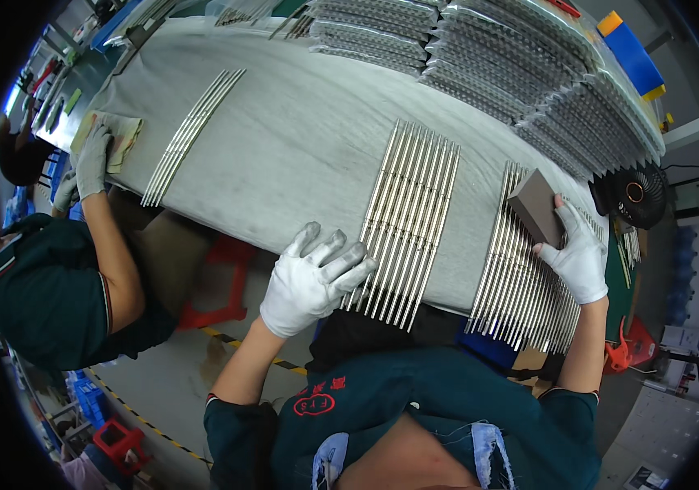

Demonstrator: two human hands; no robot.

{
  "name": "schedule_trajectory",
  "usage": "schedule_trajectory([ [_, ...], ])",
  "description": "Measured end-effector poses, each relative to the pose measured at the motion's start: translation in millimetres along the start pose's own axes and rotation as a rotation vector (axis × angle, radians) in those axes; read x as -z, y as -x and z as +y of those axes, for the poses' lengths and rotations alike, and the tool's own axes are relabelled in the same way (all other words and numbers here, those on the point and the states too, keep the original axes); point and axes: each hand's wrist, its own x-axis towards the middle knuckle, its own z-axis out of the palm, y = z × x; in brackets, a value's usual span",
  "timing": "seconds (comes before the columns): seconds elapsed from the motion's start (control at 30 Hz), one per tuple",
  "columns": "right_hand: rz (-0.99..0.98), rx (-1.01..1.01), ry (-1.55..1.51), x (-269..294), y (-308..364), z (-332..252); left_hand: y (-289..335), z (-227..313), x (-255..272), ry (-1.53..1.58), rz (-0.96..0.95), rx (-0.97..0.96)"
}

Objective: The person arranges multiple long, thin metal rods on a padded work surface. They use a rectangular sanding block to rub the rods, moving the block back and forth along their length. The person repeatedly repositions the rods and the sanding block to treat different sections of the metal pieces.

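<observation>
My right hand, in a white glove with bare thumb and fingertip showing, grips a grey-brown rectangular block tilted over the right-hand row of thin metal rods. These shiny rods lie side by side, their near ends jutting past the table edge. My left hand, in a white glove smudged grey at the fingertips, has its fingers spread and holds nothing. Its fingertips reach the left edge of the middle row of metal rods, seemingly touching it. The underside of the block is hidden.
A grey cloth covers the table. Stacked bubble-wrap packs stand along the back, with a black fan at the right. At left lies a small bundle of rods; a co-worker's gloved hand rests on a yellowish cloth.
</observation>
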Motion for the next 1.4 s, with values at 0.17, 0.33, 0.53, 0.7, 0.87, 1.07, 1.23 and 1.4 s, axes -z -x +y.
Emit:
schedule_trajectory([
  [0.17, 0.045, -0.008, -0.028, -20.0, -1.0, 32.3, -0.8, -5.7, 1.9, 0.027, -0.013, -0.041],
  [0.33, 0.071, -0.222, -0.568, -16.6, -4.1, 36.7, 0.2, -7.9, 1.6, 0.027, -0.024, -0.068],
  [0.53, 0.481, 0.119, -0.255, -9.4, -31.6, -31.0, 3.1, -12.6, -1.9, 0.01, -0.012, -0.102],
  [0.7, 0.352, 0.103, -0.079, -19.9, -25.3, -30.4, 4.9, -7.1, 6.7, 0.052, -0.006, -0.066],
  [0.87, 0.164, -0.14, -0.283, -20.6, -21.1, -28.5, 0.2, -4.6, 17.5, 0.09, -0.116, -0.108],
  [1.07, 0.173, 0.215, -0.415, -6.6, -48.9, -64.0, -4.3, -4.4, 25.0, 0.173, -0.102, -0.138],
  [1.23, -0.094, 0.428, -0.377, -7.6, -81.6, -126.3, -7.2, -3.4, 30.1, 0.206, -0.114, -0.148],
  [1.4, -0.02, 0.669, -0.236, -19.9, -99.1, -168.1, -9.3, -0.3, 22.1, 0.227, -0.015, -0.171],
])
